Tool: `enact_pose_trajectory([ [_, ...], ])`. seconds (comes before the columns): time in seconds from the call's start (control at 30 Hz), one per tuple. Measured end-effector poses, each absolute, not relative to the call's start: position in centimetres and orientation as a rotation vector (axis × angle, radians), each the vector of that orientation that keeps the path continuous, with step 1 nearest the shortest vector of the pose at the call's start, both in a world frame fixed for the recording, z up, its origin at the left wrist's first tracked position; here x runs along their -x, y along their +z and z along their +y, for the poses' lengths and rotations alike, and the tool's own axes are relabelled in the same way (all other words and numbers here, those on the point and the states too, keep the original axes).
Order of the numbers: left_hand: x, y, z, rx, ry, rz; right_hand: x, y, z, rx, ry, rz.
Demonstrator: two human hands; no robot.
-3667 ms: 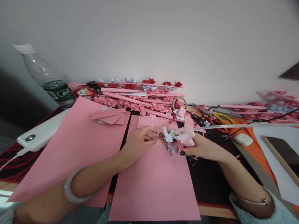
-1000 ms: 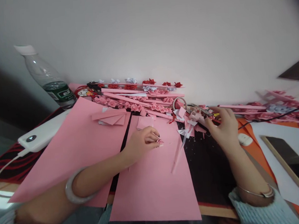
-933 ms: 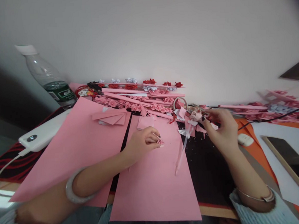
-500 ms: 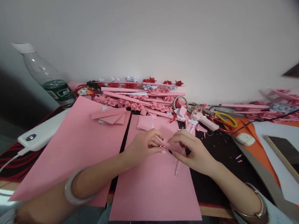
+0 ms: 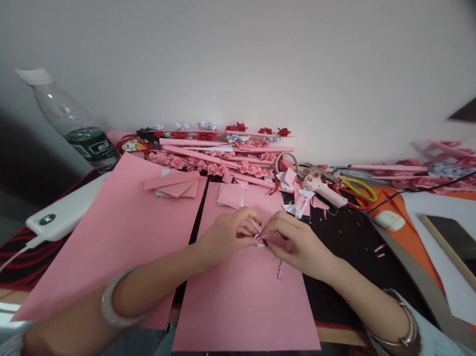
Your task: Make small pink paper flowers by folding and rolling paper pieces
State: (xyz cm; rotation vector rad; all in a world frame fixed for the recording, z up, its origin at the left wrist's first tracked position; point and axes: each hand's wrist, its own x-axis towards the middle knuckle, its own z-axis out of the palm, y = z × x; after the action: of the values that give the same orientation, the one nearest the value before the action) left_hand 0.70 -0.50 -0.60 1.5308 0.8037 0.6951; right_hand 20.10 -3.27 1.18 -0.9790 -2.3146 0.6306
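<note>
Over a large pink sheet point(image 5: 246, 312), my left hand point(image 5: 229, 235) pinches a small piece of pink folded paper point(image 5: 258, 238). Thumb and fingers of my right hand point(image 5: 302, 244) close on the same piece from the other side. My fingers cover most of it, so its full shape is hidden. A thin pink paper strip point(image 5: 279, 269) lies on the sheet below my right hand. Just beyond my hands is a small stack of pink paper squares point(image 5: 231, 195). Folded pink papers point(image 5: 176, 184) rest on a second pink sheet point(image 5: 136, 232) to the left.
Paper flowers point(image 5: 176, 161) and rolled paper sticks point(image 5: 200, 154) line the wall. A glue gun point(image 5: 323, 190), tape roll point(image 5: 286, 163) and yellow-handled scissors point(image 5: 359, 188) lie at right, with a phone point(image 5: 464, 255). A bottle point(image 5: 73, 123) and white power bank point(image 5: 66, 207) stand left.
My right hand has moved left, bringing its fingertips against my left fingers at the paper piece. My left hand stays nearly in place.
</note>
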Motion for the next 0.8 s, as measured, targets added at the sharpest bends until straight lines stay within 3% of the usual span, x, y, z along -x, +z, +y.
enact_pose_trajectory([
  [0.8,-0.84,-0.68,-0.28,-1.443,0.719,0.786,-19.58,0.52,-3.27,1.188,0.593,-2.169],
])
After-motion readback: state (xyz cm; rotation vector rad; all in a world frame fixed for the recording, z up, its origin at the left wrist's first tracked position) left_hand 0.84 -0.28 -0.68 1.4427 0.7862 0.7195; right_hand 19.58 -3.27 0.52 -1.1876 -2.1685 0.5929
